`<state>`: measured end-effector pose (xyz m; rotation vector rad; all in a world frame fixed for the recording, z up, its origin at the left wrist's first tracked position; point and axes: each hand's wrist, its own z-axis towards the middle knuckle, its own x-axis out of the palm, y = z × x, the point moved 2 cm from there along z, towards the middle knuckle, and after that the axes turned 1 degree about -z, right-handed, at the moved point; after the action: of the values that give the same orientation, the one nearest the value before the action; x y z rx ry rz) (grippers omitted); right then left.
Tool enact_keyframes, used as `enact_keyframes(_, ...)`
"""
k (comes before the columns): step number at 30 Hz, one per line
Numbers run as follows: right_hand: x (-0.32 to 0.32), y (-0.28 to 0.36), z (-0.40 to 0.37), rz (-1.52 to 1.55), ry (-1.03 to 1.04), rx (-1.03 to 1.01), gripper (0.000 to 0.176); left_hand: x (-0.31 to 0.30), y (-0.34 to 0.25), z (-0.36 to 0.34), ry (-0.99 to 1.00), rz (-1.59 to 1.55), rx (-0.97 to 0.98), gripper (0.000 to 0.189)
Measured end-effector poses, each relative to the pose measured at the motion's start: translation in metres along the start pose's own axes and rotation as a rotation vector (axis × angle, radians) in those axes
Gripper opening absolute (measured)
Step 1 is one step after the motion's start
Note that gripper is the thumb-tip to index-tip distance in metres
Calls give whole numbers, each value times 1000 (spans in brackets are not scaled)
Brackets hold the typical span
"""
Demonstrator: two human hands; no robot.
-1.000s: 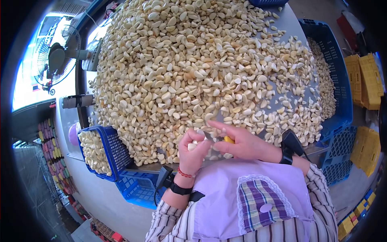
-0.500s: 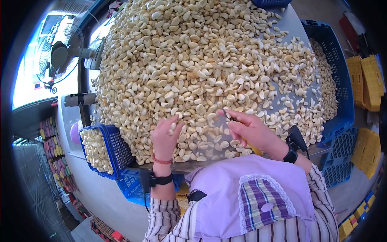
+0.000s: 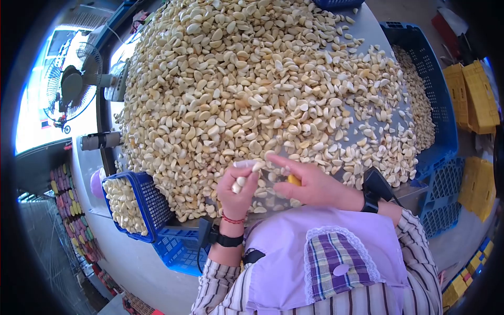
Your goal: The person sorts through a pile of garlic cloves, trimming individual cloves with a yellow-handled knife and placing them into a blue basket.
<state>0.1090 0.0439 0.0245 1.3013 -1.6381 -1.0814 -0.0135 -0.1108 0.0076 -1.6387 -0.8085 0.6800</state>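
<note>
Pale cream pieces, like split nuts or cloves, form a big pile [image 3: 226, 94] on a metal table [image 3: 374, 26]. My left hand [image 3: 236, 186] is closed on several of these pale pieces [image 3: 240, 181] at the pile's near edge, with one piece at its fingertips. To its right my right hand [image 3: 304, 181] holds a tool with a yellow handle [image 3: 294, 180], its index finger stretched toward the left hand. The tool's blade cannot be made out. The two hands are close but apart.
A blue basket [image 3: 152, 202] of pale pieces stands at the left table edge. Another large blue crate [image 3: 438, 89] with pieces is on the right. A fan [image 3: 73, 84] stands at the upper left; yellow crates [image 3: 476, 184] are at the far right.
My left hand has moved right and slightly down, and now holds more pale pieces in view. My right hand has shifted left and down, closer to it. The whole view has shifted slightly.
</note>
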Motion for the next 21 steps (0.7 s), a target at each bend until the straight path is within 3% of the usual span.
enact_keyframes(2, 0, 7, 0, -42, 69, -3, 52, 14, -10, -4, 95, 234, 453, 13)
enact_keyframes(4, 0, 5, -1, 43, 89, 36, 53, 16, -17, -5, 68, 335, 554, 14)
enact_keyframes(7, -1, 3, 1, 188, 89, 142, 53, 3, -2, -11, -17, -210, -15, 8)
enact_keyframes(8, -3, 2, 2, 244, 64, 207, 53, -2, 1, -9, -16, -208, -12, 8)
enact_keyframes(10, -10, -5, 3, 287, 20, 291, 51, -12, -6, 0, 82, -670, 167, 14)
enact_keyframes(11, -13, -4, 2, 354, -15, 277, 50, -16, -20, 2, 183, -972, -28, 14)
enact_keyframes(12, -14, -3, 3, 423, -47, 264, 50, -26, -22, 10, 179, -968, -26, 14)
enact_keyframes(14, -16, -3, 2, 434, -33, 249, 50, -53, -21, 26, -90, -884, 17, 9)
enact_keyframes(15, -16, -3, 1, 439, -27, 232, 50, -67, -18, 38, -90, -882, 19, 9)
enact_keyframes(17, -15, -5, 2, 438, -26, 233, 50, -90, -10, 60, -175, 655, 198, 18)
enact_keyframes(18, -16, -5, 2, 434, -28, 235, 51, -92, -6, 67, -177, 654, 201, 18)
enact_keyframes(20, -15, -4, 1, 426, -13, 234, 51, -91, -4, 72, -54, 1181, 465, 28)
enact_keyframes(21, -16, -3, 1, 420, -6, 233, 51, -90, -3, 73, -60, 1164, 441, 26)
